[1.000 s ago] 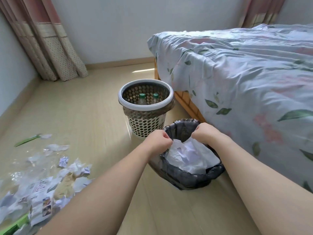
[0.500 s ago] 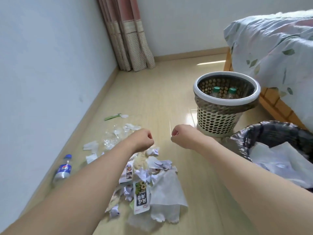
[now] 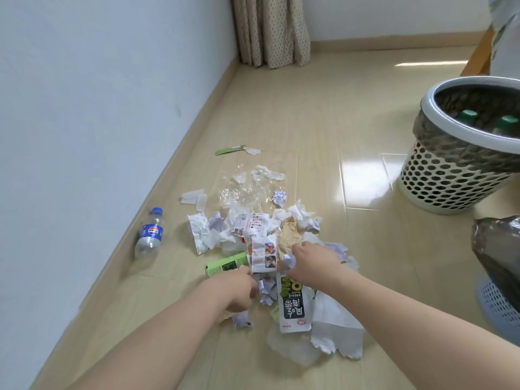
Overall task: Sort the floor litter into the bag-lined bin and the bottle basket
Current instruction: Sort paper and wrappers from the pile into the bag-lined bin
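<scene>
A pile of floor litter (image 3: 261,235) lies in front of me: crumpled white papers, printed leaflets, a black-and-white snack wrapper (image 3: 292,304) and a green carton (image 3: 226,267). My right hand (image 3: 312,263) reaches into the pile and its fingers curl round a crumpled white paper (image 3: 288,261). My left hand (image 3: 239,288) rests knuckles up on the pile's near edge beside a small paper ball (image 3: 266,288); its fingertips are hidden. A clear bottle with a blue cap (image 3: 150,236) lies by the left wall. The perforated bottle basket (image 3: 450,178) stands at the right with green-capped bottles (image 3: 468,115) inside. The black bag-lined bin (image 3: 495,243) shows at the right edge.
A white wall (image 3: 84,108) and its skirting run along the left. A patterned curtain (image 3: 271,29) hangs in the far corner. Clear plastic film (image 3: 247,187) and a green strip (image 3: 229,150) lie beyond the pile. The bed corner (image 3: 503,38) is at the top right.
I have turned left from the bag-lined bin to the litter pile. Both hands have dropped from above the floor into the pile, the right one closing on crumpled paper.
</scene>
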The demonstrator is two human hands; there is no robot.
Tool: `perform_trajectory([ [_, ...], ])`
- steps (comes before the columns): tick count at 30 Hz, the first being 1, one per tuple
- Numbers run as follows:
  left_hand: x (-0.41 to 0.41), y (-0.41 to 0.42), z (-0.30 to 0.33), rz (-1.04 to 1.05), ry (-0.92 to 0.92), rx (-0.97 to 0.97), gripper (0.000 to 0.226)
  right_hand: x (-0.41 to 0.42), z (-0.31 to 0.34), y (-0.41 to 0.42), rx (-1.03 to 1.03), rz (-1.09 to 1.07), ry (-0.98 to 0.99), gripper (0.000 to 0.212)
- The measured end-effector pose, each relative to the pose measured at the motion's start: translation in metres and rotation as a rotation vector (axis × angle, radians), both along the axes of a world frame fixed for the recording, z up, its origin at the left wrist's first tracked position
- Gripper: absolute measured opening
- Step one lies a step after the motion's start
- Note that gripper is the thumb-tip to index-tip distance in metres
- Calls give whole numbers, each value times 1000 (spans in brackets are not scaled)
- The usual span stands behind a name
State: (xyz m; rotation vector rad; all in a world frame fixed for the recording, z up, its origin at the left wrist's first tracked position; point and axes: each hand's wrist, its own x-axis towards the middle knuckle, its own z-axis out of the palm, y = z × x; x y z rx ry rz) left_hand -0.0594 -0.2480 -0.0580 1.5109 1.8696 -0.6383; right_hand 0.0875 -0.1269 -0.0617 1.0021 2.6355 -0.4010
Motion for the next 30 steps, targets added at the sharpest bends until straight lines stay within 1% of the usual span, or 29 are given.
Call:
perform_trajectory([
  [2,-2,-3,-6,-42,-38,28,41,-7,-9,-1,45,5,2,41],
  [3,-3,-4,-11,-53,-56,32,42,-11,-15,-2,65,11,-6,38],
  [6,-1,-4,-19,-41,-96,84,41,-12,-21,-5,108,19,4,20],
  [8,0,-4,-25,-22,-139,90,43,-11,-24,-6,90,9,6,6],
  [11,2,-4,-28,16,-166,89,49,-7,-26,-3,35,-35,3,23],
  [13,-1,-1,-21,92,-196,113,45,-3,-20,1,7,-60,21,29],
  [15,-8,6,-11,177,-216,156,35,0,-8,6,-37,-97,71,30],
  [17,-14,13,5,229,-196,202,34,4,11,10,-85,-148,136,29],
  [20,-15,20,24,218,-129,215,34,16,37,11,-130,-190,218,29],
  [22,-5,21,29,198,-106,161,37,27,53,11,-129,-186,229,29],
  [26,27,19,13,147,-107,-20,52,46,78,16,-102,-190,253,30],
  [30,46,25,-2,125,-9,-77,48,59,90,25,-114,-219,328,30],
])
